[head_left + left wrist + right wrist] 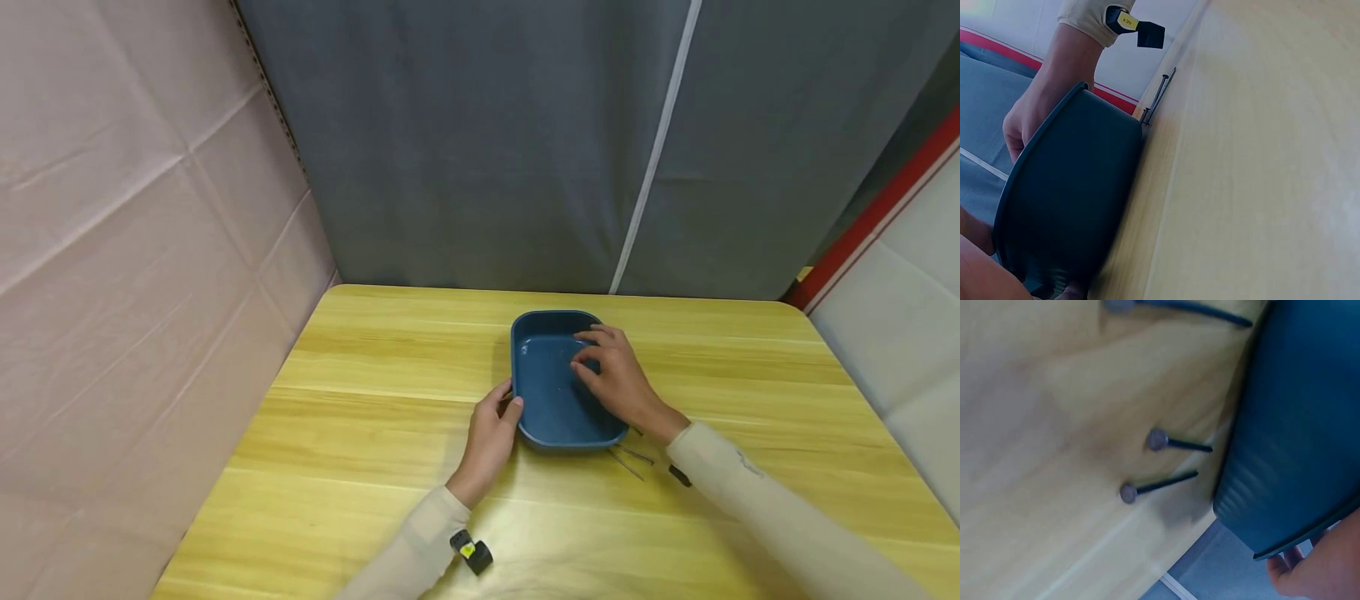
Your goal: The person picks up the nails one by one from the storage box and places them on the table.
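Note:
A deep blue rectangular dish (551, 408) with rounded corners sits on the table. My left hand (487, 437) grips its left side, thumb at the rim and fingers along the outer wall. Over the dish's right side reaches my right hand (615, 375), fingers bent inward and the thumb near the index fingertip. Whether anything small lies between those fingertips cannot be made out. Beside the dish's near right corner lie several dark metal nails (626, 467). Close up, the right wrist view shows a flat-headed nail (1179, 444) pointing toward the dish wall.
The wood-grain table (375, 450) extends around the dish. A grey curtain (480, 150) with a white strip hangs behind its far edge. A pale cloth wall (150, 250) stands at the left, and a white panel with red trim (885, 208) at the right.

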A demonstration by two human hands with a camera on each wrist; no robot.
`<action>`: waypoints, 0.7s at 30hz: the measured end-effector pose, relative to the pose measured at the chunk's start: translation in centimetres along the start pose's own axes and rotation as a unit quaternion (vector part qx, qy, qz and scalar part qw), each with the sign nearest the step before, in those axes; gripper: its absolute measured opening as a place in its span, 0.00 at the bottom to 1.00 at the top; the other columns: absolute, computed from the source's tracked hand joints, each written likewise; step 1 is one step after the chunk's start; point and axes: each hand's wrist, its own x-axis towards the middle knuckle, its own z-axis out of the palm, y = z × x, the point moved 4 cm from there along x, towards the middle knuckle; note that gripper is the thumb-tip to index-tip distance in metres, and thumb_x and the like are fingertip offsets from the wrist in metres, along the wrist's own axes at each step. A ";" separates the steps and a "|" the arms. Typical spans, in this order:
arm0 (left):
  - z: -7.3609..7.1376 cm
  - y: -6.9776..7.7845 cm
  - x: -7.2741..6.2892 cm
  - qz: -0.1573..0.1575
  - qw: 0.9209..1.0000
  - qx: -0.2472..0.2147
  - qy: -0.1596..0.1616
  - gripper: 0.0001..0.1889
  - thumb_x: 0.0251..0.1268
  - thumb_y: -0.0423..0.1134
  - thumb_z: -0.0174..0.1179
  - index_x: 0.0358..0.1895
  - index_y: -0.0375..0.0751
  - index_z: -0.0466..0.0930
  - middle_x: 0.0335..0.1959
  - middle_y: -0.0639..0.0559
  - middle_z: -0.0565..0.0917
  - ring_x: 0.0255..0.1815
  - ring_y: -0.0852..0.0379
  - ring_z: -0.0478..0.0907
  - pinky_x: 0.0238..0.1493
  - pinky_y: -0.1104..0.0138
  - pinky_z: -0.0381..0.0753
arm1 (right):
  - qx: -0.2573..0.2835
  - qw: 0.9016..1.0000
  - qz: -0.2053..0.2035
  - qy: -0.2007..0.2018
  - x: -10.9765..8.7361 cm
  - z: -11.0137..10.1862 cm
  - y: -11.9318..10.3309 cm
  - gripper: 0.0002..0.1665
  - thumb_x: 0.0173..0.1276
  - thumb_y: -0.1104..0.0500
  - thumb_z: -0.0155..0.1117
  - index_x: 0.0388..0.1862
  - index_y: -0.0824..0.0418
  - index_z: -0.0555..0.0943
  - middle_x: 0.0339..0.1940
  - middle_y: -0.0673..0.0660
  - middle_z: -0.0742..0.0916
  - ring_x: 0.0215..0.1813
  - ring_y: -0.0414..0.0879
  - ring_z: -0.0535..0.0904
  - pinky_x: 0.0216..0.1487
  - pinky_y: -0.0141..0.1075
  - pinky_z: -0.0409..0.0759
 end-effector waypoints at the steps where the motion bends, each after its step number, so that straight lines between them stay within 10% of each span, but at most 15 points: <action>1: 0.0 0.0 0.0 -0.001 1.000 0.000 0.000 0.26 0.89 0.36 0.54 0.79 0.23 0.70 0.67 0.33 0.84 0.64 0.44 0.83 0.62 0.60 0.85 | 0.004 1.000 0.001 0.004 -0.1 0.0 0.0 0.03 0.72 0.70 0.76 0.40 0.71 0.93 0.64 0.72 0.87 0.76 0.74 0.70 0.78 0.69 0.64; 21: 0.5 1.1 -0.1 -0.054 0.999 -0.005 0.005 0.25 0.90 0.34 0.51 0.81 0.26 0.68 0.71 0.34 0.81 0.68 0.40 0.81 0.71 0.51 0.80 | 0.089 0.995 0.023 0.048 -2.0 -0.7 -1.3 0.02 0.71 0.71 0.76 0.42 0.70 0.92 0.66 0.69 0.88 0.76 0.69 0.72 0.77 0.69 0.68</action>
